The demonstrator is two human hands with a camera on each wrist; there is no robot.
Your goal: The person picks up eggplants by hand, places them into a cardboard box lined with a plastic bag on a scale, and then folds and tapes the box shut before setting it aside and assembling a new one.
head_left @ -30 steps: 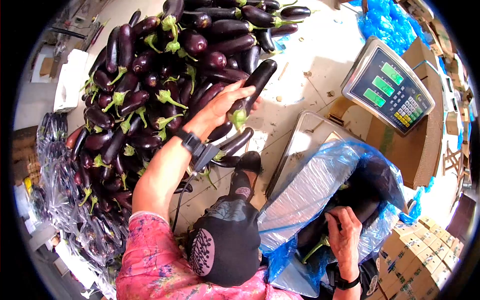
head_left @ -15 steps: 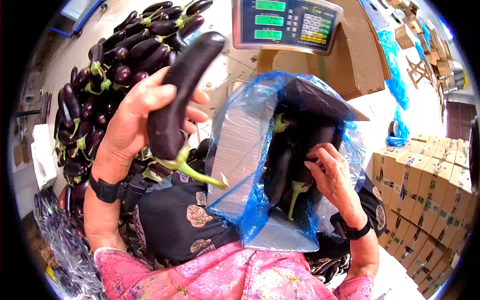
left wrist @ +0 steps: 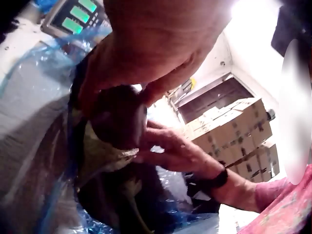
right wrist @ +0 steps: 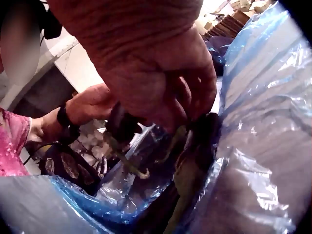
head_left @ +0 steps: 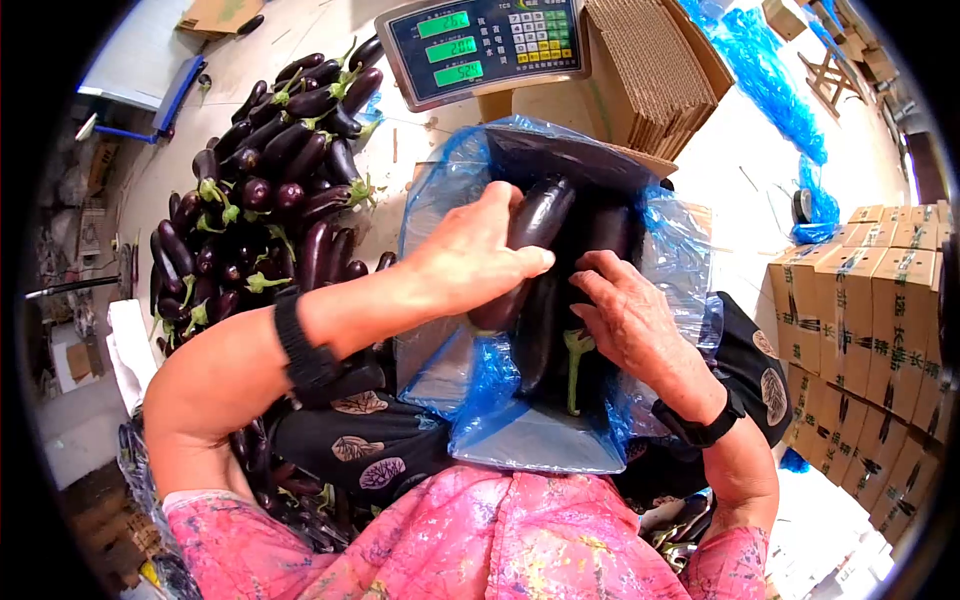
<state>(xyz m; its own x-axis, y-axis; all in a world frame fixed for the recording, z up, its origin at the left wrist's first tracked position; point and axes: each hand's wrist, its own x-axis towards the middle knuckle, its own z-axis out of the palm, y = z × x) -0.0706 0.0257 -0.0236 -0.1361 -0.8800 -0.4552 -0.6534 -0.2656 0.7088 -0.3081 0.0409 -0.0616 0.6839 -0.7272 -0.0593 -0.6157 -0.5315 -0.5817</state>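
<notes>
A box lined with blue plastic film [head_left: 430,365] stands in front of the person, with several eggplants inside. My left hand [head_left: 470,255] grips a dark eggplant [head_left: 540,215] over the box's left side, thumb on its near face. In the left wrist view, that eggplant's rounded end [left wrist: 117,117] shows between thumb and fingers. My right hand [head_left: 640,325] lies inside the box with bent fingers on the eggplants, beside a green stem [head_left: 576,365]. The right wrist view shows its fingers [right wrist: 183,97] against dark fruit, their grip partly hidden.
A pile of eggplants [head_left: 270,200] covers the floor at left. Beyond the box are a scale display [head_left: 480,45] and flattened cardboard [head_left: 650,70]. Stacked cartons [head_left: 870,330] stand at right, and blue film [head_left: 770,80] lies on the floor at back right.
My left hand has carried its eggplant from the pile rightward to over the box. My right hand has stayed in the box, shifting slightly. The head view has turned toward the box.
</notes>
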